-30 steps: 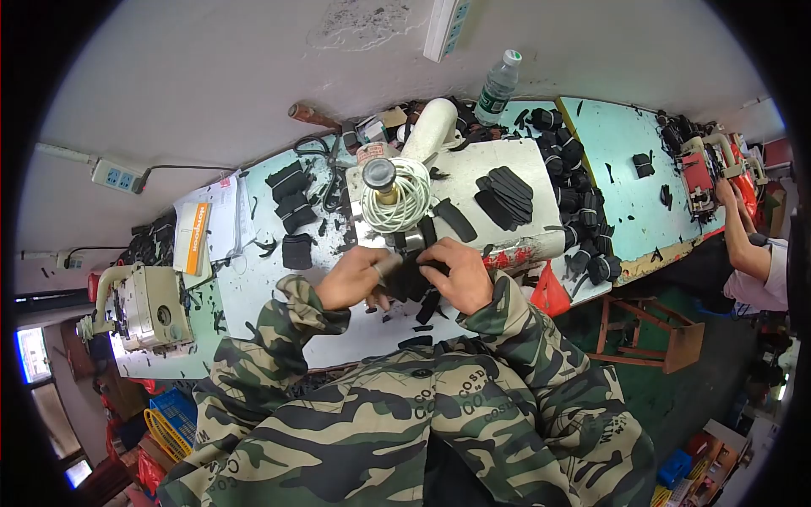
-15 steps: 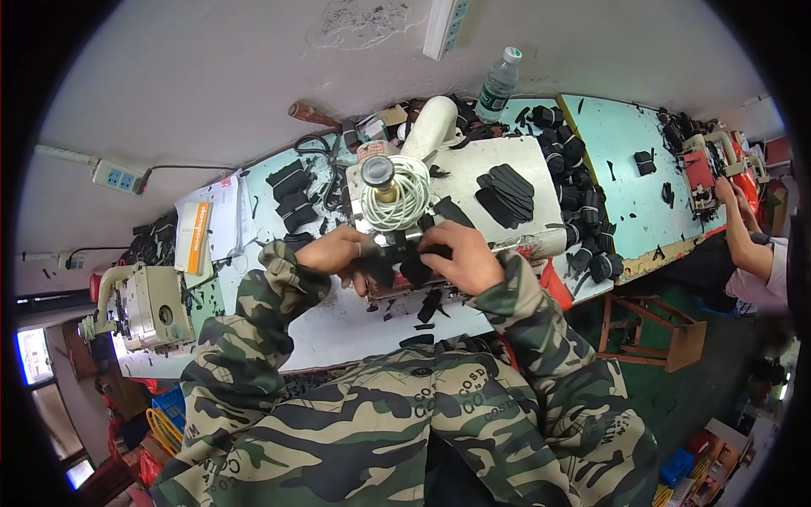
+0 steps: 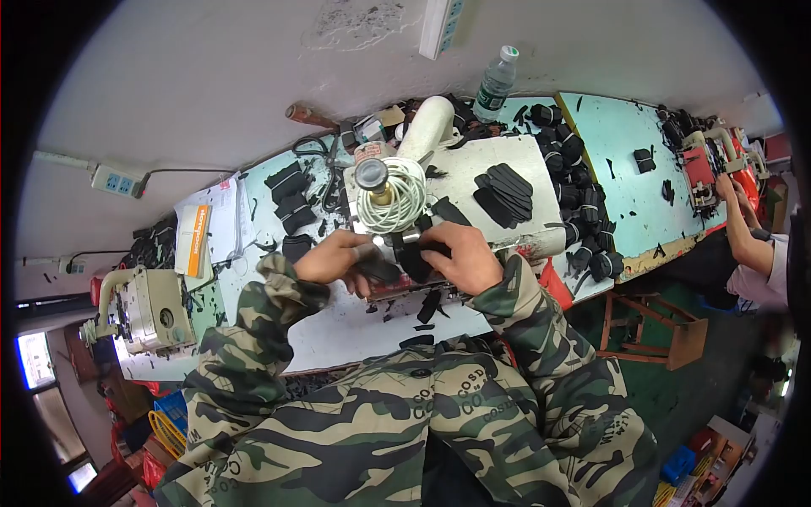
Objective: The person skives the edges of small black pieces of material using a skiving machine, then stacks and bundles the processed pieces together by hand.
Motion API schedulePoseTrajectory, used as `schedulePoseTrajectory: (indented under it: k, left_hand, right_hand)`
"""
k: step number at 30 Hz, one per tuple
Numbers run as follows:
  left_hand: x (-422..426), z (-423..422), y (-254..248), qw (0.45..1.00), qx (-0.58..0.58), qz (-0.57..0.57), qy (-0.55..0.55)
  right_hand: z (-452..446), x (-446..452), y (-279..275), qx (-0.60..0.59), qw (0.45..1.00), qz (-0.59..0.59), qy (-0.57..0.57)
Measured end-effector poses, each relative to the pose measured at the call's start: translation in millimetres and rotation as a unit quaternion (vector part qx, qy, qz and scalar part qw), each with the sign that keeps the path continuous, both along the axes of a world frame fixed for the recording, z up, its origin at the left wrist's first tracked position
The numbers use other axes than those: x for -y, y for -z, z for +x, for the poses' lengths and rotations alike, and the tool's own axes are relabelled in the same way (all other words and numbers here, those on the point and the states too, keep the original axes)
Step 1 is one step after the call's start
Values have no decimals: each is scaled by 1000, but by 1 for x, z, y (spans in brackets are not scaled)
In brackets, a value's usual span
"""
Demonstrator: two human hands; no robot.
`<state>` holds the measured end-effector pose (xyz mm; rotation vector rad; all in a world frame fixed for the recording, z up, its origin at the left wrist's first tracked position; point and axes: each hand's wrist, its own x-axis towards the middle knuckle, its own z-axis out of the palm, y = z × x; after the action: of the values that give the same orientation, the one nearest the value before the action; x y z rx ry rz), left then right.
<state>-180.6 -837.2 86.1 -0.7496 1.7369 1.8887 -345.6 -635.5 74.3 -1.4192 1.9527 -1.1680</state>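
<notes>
In the head view, my left hand [image 3: 332,256] is closed with its fingertips on a flat black piece [image 3: 380,269] at the front of a white bench machine [image 3: 432,131]. Opposite it, my right hand [image 3: 466,258] pinches another black piece [image 3: 412,260], close under the machine's metal front. The right fingertips are partly hidden. Above both hands, a pale cord [image 3: 395,211] is coiled around a knob [image 3: 372,175] on the machine. A fanned stack of black strips [image 3: 504,196] lies on the machine's flat top, beyond my right hand.
Bundled black pieces [image 3: 589,207] are heaped on the right; more bundles [image 3: 288,179] lie on the left by scissors [image 3: 328,152]. A water bottle [image 3: 494,84] stands behind. Another machine [image 3: 148,308] sits far left. A person [image 3: 748,245] works far right, near a wooden stool [image 3: 655,329].
The black piece at my left hand has shifted and now lies flatter, showing more clearly beside the fingers. My right hand stays nearly in place. The view has moved slightly.
</notes>
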Motion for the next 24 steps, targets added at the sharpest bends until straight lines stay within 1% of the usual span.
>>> schedulePoseTrajectory:
  k: [2,3,5,6,7,9,12,14,15,17,20,23,24]
  left_hand:
    - [3,8,1,1000,-4,-4,-14]
    - [3,10,1,1000,-7,-5,-23]
    - [3,11,0,998,9,-45,-35]
    - [2,10,-3,997,16,-65,-40]
    - [0,8,-4,995,24,-86,-45]
    - [-9,3,-2,997,8,-57,-52]
    - [-14,5,1,997,3,-25,-67]
    - [-7,11,5,997,5,-9,-72]
    - [-7,15,7,996,-6,-4,-93]
    - [-10,19,6,990,-30,8,-136]
    - [-12,19,12,988,-26,-7,-153]
    - [-18,9,14,988,-20,-13,-149]
    - [-21,7,13,989,-19,-15,-147]
  right_hand:
    - [0,-2,-3,15,999,-2,37]
    - [-3,-4,-3,36,999,27,26]
    - [-9,-9,-5,76,993,86,5]
    - [-10,-10,-3,105,990,92,0]
    - [-10,-10,-4,103,991,83,-11]
    - [-10,-9,-8,103,992,67,-35]
    - [-3,2,8,-40,998,-38,-37]
    - [-2,-4,-5,32,999,7,17]
    - [0,-4,-10,71,996,31,39]
    - [-5,-9,-5,104,992,61,25]
    - [-9,-12,-10,149,981,124,-6]
    - [-7,-11,-16,179,975,133,-21]
    - [-3,-8,-12,192,974,119,-15]
